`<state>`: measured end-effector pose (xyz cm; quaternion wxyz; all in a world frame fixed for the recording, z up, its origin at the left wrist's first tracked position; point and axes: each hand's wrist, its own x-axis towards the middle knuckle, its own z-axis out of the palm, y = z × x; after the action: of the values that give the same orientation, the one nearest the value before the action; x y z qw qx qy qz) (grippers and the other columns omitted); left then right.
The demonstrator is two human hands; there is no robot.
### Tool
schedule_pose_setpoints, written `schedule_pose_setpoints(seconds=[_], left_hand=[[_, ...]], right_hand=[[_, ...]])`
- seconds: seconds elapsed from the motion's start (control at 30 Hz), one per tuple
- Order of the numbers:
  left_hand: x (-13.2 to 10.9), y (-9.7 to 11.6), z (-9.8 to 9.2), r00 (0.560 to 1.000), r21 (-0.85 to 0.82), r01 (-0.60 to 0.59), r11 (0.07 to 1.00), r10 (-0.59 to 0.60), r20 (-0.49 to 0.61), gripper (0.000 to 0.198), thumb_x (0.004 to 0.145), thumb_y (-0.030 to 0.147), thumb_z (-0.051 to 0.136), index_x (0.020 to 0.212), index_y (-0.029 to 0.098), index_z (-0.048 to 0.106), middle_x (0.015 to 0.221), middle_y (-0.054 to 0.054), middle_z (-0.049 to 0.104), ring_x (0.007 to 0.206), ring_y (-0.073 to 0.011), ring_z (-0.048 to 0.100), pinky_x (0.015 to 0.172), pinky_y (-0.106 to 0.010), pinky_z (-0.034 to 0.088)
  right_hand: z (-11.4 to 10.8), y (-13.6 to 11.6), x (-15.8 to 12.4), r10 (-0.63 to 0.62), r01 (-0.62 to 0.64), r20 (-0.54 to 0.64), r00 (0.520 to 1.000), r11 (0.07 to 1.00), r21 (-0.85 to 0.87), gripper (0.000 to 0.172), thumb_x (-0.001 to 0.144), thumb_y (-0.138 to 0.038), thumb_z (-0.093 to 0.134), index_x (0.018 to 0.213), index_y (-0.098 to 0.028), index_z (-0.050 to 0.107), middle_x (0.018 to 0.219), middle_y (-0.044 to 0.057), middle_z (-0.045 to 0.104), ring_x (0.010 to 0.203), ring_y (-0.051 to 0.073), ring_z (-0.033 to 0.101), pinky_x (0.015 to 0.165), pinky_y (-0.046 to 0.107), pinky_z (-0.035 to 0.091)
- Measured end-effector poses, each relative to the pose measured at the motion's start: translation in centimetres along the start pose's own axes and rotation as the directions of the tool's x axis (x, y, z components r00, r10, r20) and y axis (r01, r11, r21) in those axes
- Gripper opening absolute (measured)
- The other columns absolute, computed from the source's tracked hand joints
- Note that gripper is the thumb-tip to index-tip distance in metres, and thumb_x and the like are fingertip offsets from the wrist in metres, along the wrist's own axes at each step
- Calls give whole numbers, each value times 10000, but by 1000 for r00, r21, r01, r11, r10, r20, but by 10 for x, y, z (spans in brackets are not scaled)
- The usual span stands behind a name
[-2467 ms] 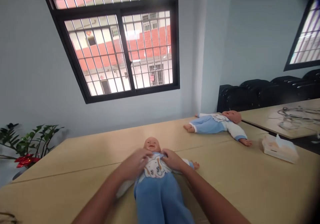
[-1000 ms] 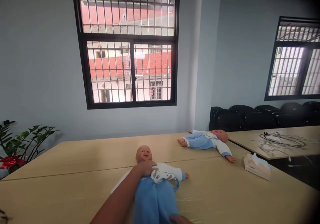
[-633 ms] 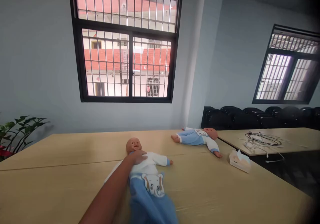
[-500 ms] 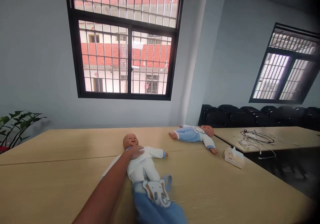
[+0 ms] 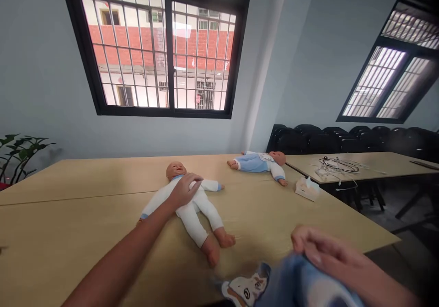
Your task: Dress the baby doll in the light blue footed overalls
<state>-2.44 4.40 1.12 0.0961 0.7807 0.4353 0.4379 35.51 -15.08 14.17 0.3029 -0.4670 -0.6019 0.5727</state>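
A baby doll (image 5: 192, 220) in a white, blue-cuffed suit lies face up on the table, its bare feet pointing toward me. My left hand (image 5: 187, 190) rests flat on the doll's chest, with the fingers stretched out. At the lower right, my right hand (image 5: 325, 250) is closed on blue doll overalls (image 5: 286, 275) with a cartoon animal face on the front. The overalls hang bunched below the hand, apart from the doll, and are partly cut off by the lower edge of the view.
Farther back on the table (image 5: 85, 234) lies a second doll (image 5: 255, 163) in blue overalls. A tissue box (image 5: 307, 189) stands near the right edge. Coiled cables (image 5: 338, 166) lie on another table. Black chairs (image 5: 318, 140) line the wall, and a plant (image 5: 24, 151) is at left.
The overalls have come away from the doll's legs and moved right, now in my right hand, which has come into view. The doll's feet are bare. My left hand stays on its chest.
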Motion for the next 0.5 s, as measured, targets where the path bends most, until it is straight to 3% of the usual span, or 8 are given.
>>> schedule_pose_setpoints(seconds=[0.07,0.1,0.2,0.27,0.3,0.37,0.47,0.5], left_hand=[[-26,41,-1,997,-55,-71,996,68,-46,359,1061,489,409,1062,219,646,1068,-97,703,1037,-237,661,982,-435,538],[-42,62,-1,982,-137,-179,974,169,-84,374,1042,540,449,1052,221,643,1024,-98,699,991,-241,668,947,-434,552],[-91,122,7,884,-301,-458,836,464,-57,606,825,726,714,1207,268,606,1105,-103,703,1034,-268,699,927,-413,591],[-114,150,18,890,-160,-450,879,456,-1,896,738,727,799,1442,272,483,1407,-175,607,1313,-368,601,1079,-517,543],[-119,157,24,921,-49,-389,920,388,-28,1031,703,729,824,1515,244,414,1514,-219,517,1404,-422,519,1106,-582,518],[-117,156,31,949,151,-270,951,289,-123,978,742,647,836,1521,229,419,1614,-245,390,1473,-469,425,1117,-675,485],[-82,120,20,904,336,-211,918,314,-291,287,942,279,677,1226,290,639,1472,-159,562,1336,-380,574,1132,-672,472],[-66,103,9,892,360,-173,917,301,-336,177,966,219,626,1126,282,670,1358,-135,636,1255,-342,622,1118,-629,492]], right_hand=[[13,-26,23,-40,41,-10,999,994,105,437,804,-593,815,901,-211,627,715,-22,544,567,100,475,529,220,397],[20,-39,33,-73,78,-36,997,987,140,436,786,-564,840,914,-208,625,729,-20,560,575,100,479,531,216,397],[38,-68,58,-183,201,-117,976,967,157,402,774,-510,852,921,-203,639,729,-11,583,587,119,500,530,232,411],[48,-80,75,-264,290,-162,951,944,159,348,792,-478,832,915,-204,656,730,-5,588,596,130,506,530,246,414],[52,-85,85,-301,331,-178,937,928,171,316,799,-454,824,914,-206,666,748,1,599,616,136,517,542,251,421],[58,-94,107,-355,392,-191,915,896,210,243,804,-390,805,900,-209,675,788,12,619,668,148,540,575,260,436],[61,-111,148,-408,443,-180,895,862,247,146,819,-315,754,857,-203,668,780,12,609,683,151,529,586,267,429],[59,-118,163,-427,461,-179,886,851,253,123,827,-297,736,852,-200,665,767,9,600,674,148,519,580,267,422]])
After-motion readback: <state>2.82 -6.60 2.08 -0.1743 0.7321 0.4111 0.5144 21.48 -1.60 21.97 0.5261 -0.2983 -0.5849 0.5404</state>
